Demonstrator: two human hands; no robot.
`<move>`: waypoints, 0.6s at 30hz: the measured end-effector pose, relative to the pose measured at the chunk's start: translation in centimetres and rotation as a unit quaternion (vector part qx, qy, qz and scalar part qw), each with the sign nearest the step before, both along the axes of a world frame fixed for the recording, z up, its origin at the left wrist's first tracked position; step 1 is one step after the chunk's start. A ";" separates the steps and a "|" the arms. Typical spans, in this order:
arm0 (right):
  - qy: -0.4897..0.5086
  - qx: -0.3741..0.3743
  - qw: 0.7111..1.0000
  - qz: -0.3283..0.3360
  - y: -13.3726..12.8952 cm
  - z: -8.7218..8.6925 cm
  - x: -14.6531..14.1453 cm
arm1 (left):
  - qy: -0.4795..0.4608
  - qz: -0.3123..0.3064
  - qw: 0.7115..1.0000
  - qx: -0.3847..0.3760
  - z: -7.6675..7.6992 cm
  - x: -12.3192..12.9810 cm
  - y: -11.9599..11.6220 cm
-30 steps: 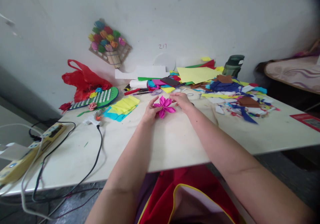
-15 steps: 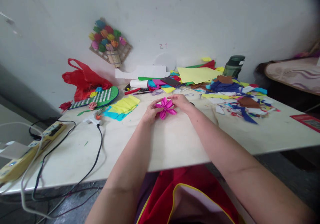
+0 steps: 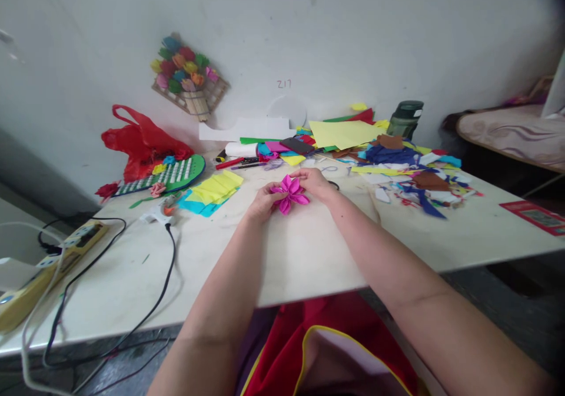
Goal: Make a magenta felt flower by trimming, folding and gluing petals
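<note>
A magenta paper flower (image 3: 289,195) with several pointed petals is held above the white table (image 3: 304,255), facing up toward the camera. My left hand (image 3: 263,200) pinches its left side, with the thumb on a petal. At the flower's upper right, the fingers of my right hand (image 3: 311,182) are closed on a petal edge. Part of the flower's underside is hidden by the fingers.
Yellow sheets (image 3: 216,187) lie on blue ones at the left, near a white glue gun (image 3: 158,212) with a black cord. A power strip (image 3: 79,237) is far left. Paper scraps (image 3: 392,155) and a green bottle (image 3: 405,119) stand at the back right.
The whole view has shifted slightly. My left thumb now reaches further over the petals, and the flower has turned a little between my hands.
</note>
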State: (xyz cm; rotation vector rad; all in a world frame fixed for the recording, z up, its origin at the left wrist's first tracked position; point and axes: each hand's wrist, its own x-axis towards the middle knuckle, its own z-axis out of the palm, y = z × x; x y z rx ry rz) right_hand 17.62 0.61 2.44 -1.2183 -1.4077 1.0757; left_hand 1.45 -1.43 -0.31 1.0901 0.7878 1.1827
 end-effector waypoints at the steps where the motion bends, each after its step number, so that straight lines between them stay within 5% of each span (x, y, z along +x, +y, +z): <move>1: -0.003 0.001 1.000 0.002 0.0 0.0 0.0 | 0.003 0.003 1.000 0.002 0.0 0.0 0.0; 7: -0.023 0.012 0.999 -0.037 0.5 0.4 0.8 | 0.024 0.039 0.999 0.018 -0.1 -0.1 0.1; 13: -0.007 -0.021 0.986 -0.162 1.7 1.1 2.8 | -0.009 0.066 0.998 0.020 0.1 0.1 0.2; 18: -0.113 -0.037 0.974 -0.194 2.6 0.3 3.9 | -0.025 0.075 0.997 0.008 0.4 0.5 0.0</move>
